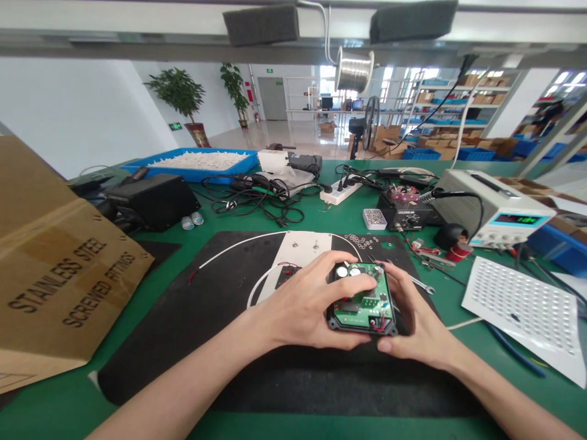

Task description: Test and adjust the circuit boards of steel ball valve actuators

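Note:
Both hands hold a green circuit board (pixel 362 308) set in a black housing, raised over the black mat (pixel 257 379). My left hand (pixel 307 299) grips the housing from the left, with one finger lying across the board's components. On the other side, my right hand (pixel 419 324) is closed around the right edge, its thumb near the lower right corner. Behind my left hand lies a beige panel (pixel 300 247) with two small metal fittings and a partly hidden dark part with red on it. A white cable (pixel 238 242) curves around the panel.
A cardboard box (pixel 59 275) stands at the left. Farther back are a blue tray (pixel 183 160) of white pieces, tangled black cables (pixel 257 195) and a power strip (pixel 342 189). To the right are a power supply (pixel 495 208), a wrench (pixel 422 284) and a perforated white sheet (pixel 527 311).

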### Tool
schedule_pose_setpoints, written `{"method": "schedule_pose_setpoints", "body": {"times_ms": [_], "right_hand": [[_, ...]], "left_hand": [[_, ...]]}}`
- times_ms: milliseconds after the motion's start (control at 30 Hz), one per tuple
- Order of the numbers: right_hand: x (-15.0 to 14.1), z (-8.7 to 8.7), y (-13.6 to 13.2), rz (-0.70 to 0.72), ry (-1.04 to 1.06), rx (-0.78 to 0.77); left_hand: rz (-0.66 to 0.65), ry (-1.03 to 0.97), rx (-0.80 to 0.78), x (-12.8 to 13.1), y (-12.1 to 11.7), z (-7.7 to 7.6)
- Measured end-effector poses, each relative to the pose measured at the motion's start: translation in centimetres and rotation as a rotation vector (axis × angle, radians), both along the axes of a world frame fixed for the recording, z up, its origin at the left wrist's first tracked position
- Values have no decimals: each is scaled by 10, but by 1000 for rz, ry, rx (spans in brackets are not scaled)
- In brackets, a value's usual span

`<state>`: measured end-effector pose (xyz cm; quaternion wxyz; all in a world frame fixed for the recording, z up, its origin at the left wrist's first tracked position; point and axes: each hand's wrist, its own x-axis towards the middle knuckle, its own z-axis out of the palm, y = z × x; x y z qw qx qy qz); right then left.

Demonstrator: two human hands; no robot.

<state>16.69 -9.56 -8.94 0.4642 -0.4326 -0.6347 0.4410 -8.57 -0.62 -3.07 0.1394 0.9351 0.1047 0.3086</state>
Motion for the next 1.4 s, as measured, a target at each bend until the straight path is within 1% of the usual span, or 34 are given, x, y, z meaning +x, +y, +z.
{"method": "schedule_pose_setpoints", "body": {"times_ms": [67,133,233,267,333,367,400,433,500,533,633,700,767,900,1000,1067,1133,1200,1233,1267,1300,1367,1400], "right_hand": [[0,-1,1,0,14,2],[0,-1,1,-8,8,-1],[-1,1,1,-21,-19,-15],[-1,2,0,-20,-27,-18],[0,2,-1,-15,-41,-16],[0,2,-2,-14,-46,-14],[0,2,-2,-14,-48,-15],[0,1,-2,-16,-48,-17],[0,0,-1,-22,-42,-24],[0,-1,0,-25,-36,-25],[-1,-2,1,-25,-10,-24],[-2,-1,2,-21,7,-26],[-2,0,3,-17,23,-32],[-3,2,4,-17,42,-39],[-4,3,4,-18,51,-41],[-4,2,4,-27,55,-46],[-5,1,4,-50,51,-44],[-7,1,4,-88,38,-30],[-8,0,3,-112,28,-20],[-9,0,3,-137,14,-10],[-11,0,3,-167,-5,0],[-15,-2,2,-247,-55,24],[-16,-3,1,-294,-83,39]], "left_hand": [[6,4,-7,0,-1,3],[17,47,-34,-3,-2,12],[41,135,-89,-13,2,36],[63,121,-101,-18,5,44],[189,12,-113,-30,18,56],[286,-39,-102,-36,27,57],[393,-45,-85,-42,37,56],[473,-8,-61,-48,47,51],[546,131,-21,-58,69,34],[568,185,14,-62,78,25],[566,240,47,-68,98,-1],[565,251,68,-68,104,-11],[571,258,93,-66,104,-14],[564,284,135,-63,98,-10],[550,314,153,-62,93,-2],[561,313,161,-62,87,8],[618,259,148,-59,76,23],[706,162,73,-52,57,40],[730,153,14,-48,45,49],[702,179,-64,-42,32,55],[647,207,-140,-36,18,59],[541,264,-200,-24,-8,59],[525,288,-203,-17,-19,55]]}}
